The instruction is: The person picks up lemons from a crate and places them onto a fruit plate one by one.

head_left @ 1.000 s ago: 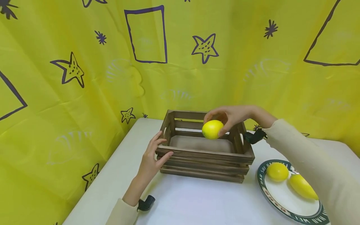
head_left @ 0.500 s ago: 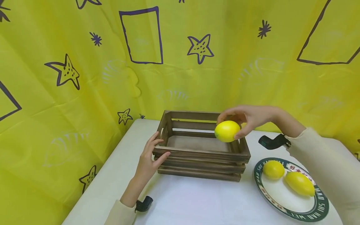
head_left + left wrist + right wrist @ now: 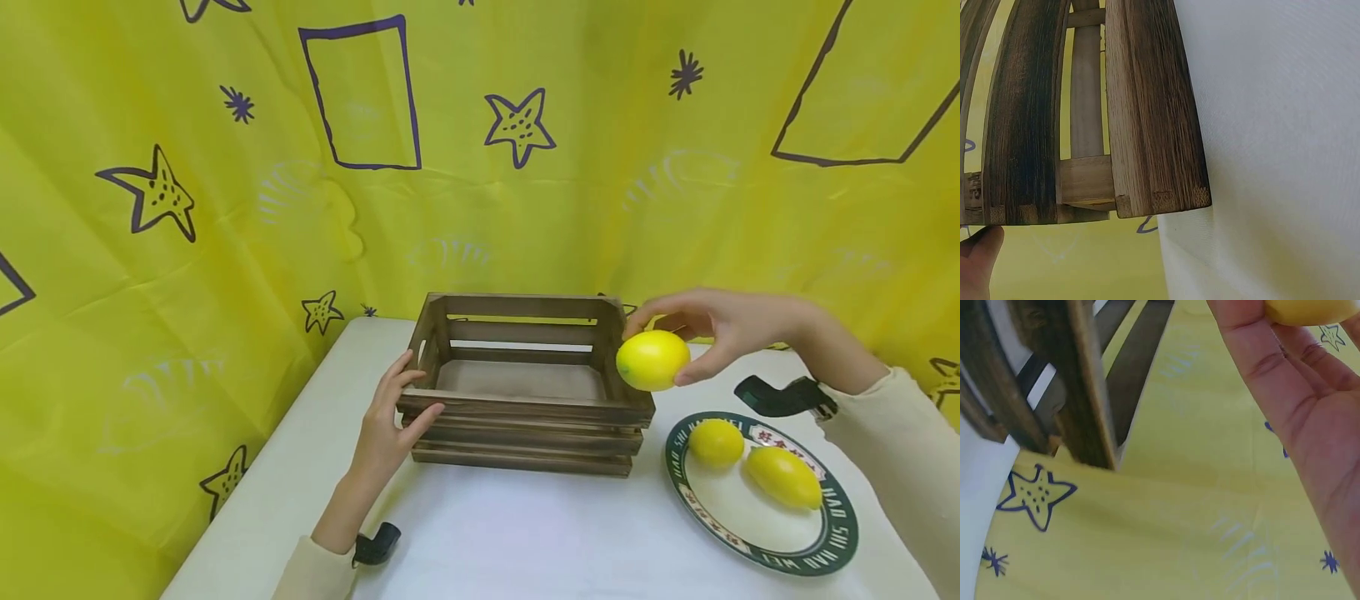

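My right hand (image 3: 720, 329) pinches a yellow lemon (image 3: 651, 360) between thumb and fingers, held up at the right end of a brown slatted wooden crate (image 3: 525, 412). In the right wrist view, only the lower edge of that lemon (image 3: 1313, 311) shows, above the palm. My left hand (image 3: 386, 425) holds the crate's front left corner, thumb on the front rim and fingers at the left end. The left wrist view shows the crate's slats (image 3: 1154, 112) close up, with the thumb (image 3: 985, 250) at their end. The crate's floor is partly visible.
Right of the crate, a round plate (image 3: 765, 529) with a green lettered rim bears two more lemons, one rounder (image 3: 716, 443) and one longer (image 3: 783, 477). All stands on a white-covered table (image 3: 510, 533). A yellow curtain (image 3: 465, 208) with drawn stars hangs behind and at left.
My right hand has carried the lemon rightward, from over the crate's middle to its right end. The left hand stays on the crate. The whole view has shifted slightly, uncovering more of the plate.
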Demonstrator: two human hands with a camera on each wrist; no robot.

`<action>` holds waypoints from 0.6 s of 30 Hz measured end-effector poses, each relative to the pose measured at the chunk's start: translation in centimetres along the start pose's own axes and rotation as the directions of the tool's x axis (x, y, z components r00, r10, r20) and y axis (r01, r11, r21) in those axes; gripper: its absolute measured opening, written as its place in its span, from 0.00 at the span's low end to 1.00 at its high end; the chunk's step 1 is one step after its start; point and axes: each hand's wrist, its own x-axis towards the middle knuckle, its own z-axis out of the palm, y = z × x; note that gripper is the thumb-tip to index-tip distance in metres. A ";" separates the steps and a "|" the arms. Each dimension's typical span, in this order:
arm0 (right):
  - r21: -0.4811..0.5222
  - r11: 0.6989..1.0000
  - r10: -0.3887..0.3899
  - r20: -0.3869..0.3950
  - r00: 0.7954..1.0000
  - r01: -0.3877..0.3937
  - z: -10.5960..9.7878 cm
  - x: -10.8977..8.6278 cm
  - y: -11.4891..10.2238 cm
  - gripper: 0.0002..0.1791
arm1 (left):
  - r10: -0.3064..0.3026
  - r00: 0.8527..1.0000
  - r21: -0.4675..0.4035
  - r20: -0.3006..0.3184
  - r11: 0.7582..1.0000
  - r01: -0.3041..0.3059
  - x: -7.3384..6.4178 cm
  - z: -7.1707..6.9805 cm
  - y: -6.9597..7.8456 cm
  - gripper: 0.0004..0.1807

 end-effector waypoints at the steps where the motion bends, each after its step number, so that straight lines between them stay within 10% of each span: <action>1: -0.002 1.000 -0.014 -0.002 1.000 0.014 0.1 -0.4 0.1 0.34 | 0.005 1.000 -0.002 -0.001 1.000 -0.005 0.0 0.0 0.0 0.28; 18: -0.035 0.999 0.029 -0.094 0.995 -0.032 3.2 -6.9 0.7 0.36 | 0.032 0.999 -0.025 -0.018 0.999 -0.032 -0.2 0.2 -0.2 0.30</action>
